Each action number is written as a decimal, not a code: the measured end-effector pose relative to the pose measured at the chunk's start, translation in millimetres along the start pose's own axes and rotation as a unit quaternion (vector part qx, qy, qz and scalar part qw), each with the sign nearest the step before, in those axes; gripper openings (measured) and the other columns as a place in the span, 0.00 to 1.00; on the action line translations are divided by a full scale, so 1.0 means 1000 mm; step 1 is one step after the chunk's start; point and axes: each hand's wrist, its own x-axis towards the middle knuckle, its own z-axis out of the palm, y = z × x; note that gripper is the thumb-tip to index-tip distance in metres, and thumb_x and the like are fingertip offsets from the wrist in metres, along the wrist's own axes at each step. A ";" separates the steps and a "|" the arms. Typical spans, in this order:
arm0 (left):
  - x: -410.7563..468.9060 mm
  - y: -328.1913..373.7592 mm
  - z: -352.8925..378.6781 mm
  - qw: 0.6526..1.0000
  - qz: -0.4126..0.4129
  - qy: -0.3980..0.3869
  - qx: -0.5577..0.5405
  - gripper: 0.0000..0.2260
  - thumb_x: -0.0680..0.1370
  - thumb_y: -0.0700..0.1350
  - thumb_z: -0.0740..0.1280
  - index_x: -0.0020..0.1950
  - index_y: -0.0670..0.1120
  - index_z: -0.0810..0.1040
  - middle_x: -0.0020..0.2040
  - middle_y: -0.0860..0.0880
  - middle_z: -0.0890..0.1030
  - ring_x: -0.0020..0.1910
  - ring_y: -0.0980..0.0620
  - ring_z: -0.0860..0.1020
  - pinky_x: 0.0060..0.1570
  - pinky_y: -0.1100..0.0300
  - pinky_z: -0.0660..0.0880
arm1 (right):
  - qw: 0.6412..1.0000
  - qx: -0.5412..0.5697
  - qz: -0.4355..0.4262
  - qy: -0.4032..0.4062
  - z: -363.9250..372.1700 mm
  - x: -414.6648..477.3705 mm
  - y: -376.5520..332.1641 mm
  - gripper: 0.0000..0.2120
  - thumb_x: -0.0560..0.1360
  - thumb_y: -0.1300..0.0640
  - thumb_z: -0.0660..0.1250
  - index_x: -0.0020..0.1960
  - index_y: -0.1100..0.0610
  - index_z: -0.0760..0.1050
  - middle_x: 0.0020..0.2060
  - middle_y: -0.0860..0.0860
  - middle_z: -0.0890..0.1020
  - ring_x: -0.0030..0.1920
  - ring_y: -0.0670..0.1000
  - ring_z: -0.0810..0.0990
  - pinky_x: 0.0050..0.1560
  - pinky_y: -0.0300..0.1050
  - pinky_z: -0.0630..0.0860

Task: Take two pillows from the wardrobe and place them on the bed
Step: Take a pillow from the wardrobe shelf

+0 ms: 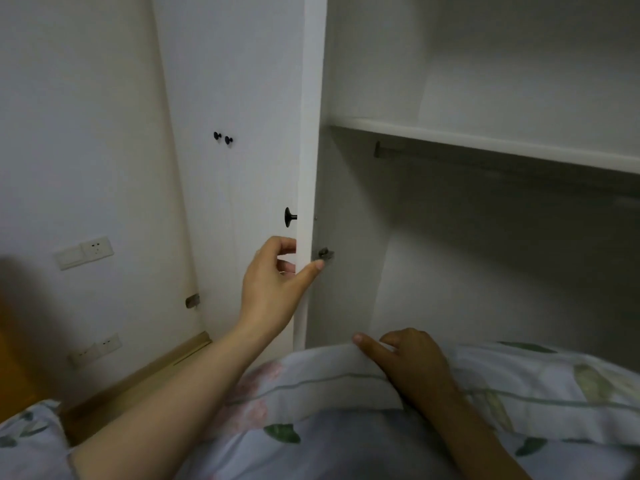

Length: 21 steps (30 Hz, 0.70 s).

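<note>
Hidden or unclear:
- Pillow (pixel 311 393), floral case: its lower part is cut off by the bottom of the view, and the forearms cover part of it. What it rests on cannot be told.
- Floral fabric (pixel 27 438) at the lower left corner: only a patch shows. Whether it is a second pillow or bedding cannot be told.
- Hanging rail (pixel 485 164) under the shelf: dark and blurred.
- Left hand (pixel 273 282): its fingertips pass behind the door's edge.

Count:
- Wardrobe (pixel 450 254): one, with its compartment open.
- Shelf (pixel 485 142): one, across the upper part of the compartment.
- Open door (pixel 308 133): one, seen edge-on. The left hand clamps it, with the thumb on the inner face beside a small metal fitting (pixel 325 253) and the fingers on the outer face.
- Black knobs: three. A pair (pixel 222 138) is on the closed doors, and one knob (pixel 289 216) is just above the left hand.
- Wall sockets: two groups, upper (pixel 85 252) and lower (pixel 97 346).
- Pillow: one certain, at the wardrobe's front lower edge. The right hand (pixel 412 362) grips its top fold, thumb laid along it, fingers curled.
</note>
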 end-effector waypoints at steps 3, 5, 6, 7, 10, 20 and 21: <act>-0.002 0.010 0.026 0.997 0.006 -0.067 -0.023 0.22 0.71 0.52 0.71 0.63 0.52 0.71 0.61 0.54 0.76 0.54 0.57 0.75 0.43 0.70 0.71 | 1.000 -0.005 0.026 0.014 -0.008 -0.005 0.019 0.33 0.69 0.31 0.61 0.24 0.58 0.59 0.21 0.53 0.67 0.30 0.55 0.75 0.37 0.52 0.72; 0.000 0.014 0.043 0.994 -0.002 -0.105 -0.033 0.28 0.71 0.53 0.71 0.69 0.53 0.66 0.68 0.54 0.71 0.62 0.53 0.72 0.53 0.65 0.73 | 0.999 -0.012 0.032 0.018 -0.012 -0.008 0.031 0.34 0.68 0.29 0.59 0.24 0.58 0.60 0.21 0.54 0.69 0.30 0.54 0.75 0.37 0.53 0.73; 0.001 0.016 0.050 0.992 -0.005 -0.121 -0.033 0.31 0.71 0.54 0.71 0.71 0.55 0.63 0.70 0.54 0.69 0.66 0.52 0.70 0.57 0.60 0.73 | 0.999 -0.018 0.032 0.021 -0.013 -0.009 0.037 0.34 0.67 0.28 0.58 0.24 0.58 0.60 0.21 0.54 0.70 0.30 0.54 0.76 0.37 0.53 0.74; 0.002 0.019 0.060 0.990 -0.005 -0.139 -0.033 0.33 0.71 0.55 0.70 0.73 0.55 0.60 0.72 0.54 0.66 0.69 0.50 0.68 0.61 0.56 0.72 | 0.999 -0.021 0.036 0.025 -0.017 -0.011 0.043 0.34 0.67 0.27 0.57 0.23 0.58 0.60 0.21 0.54 0.70 0.30 0.54 0.75 0.37 0.52 0.74; 0.006 0.026 0.084 0.983 0.013 -0.180 -0.035 0.38 0.71 0.57 0.70 0.75 0.59 0.51 0.76 0.54 0.59 0.73 0.48 0.62 0.68 0.46 0.67 | 0.998 -0.021 0.048 0.043 -0.025 -0.015 0.055 0.35 0.65 0.26 0.55 0.23 0.58 0.58 0.20 0.53 0.65 0.29 0.54 0.73 0.36 0.52 0.71; 0.023 0.037 0.161 0.970 0.043 -0.232 0.063 0.42 0.71 0.61 0.66 0.75 0.57 0.42 0.78 0.48 0.52 0.74 0.45 0.58 0.71 0.45 0.62 | 0.986 -0.023 0.124 0.107 -0.054 -0.027 0.094 0.32 0.70 0.34 0.62 0.23 0.58 0.59 0.19 0.51 0.65 0.28 0.52 0.72 0.36 0.49 0.70; 0.025 0.039 0.167 0.969 0.046 -0.234 0.070 0.42 0.72 0.60 0.66 0.75 0.56 0.41 0.78 0.47 0.51 0.74 0.45 0.58 0.71 0.46 0.61 | 0.985 -0.026 0.129 0.111 -0.055 -0.027 0.097 0.32 0.70 0.34 0.62 0.23 0.58 0.59 0.19 0.51 0.65 0.29 0.52 0.72 0.36 0.49 0.70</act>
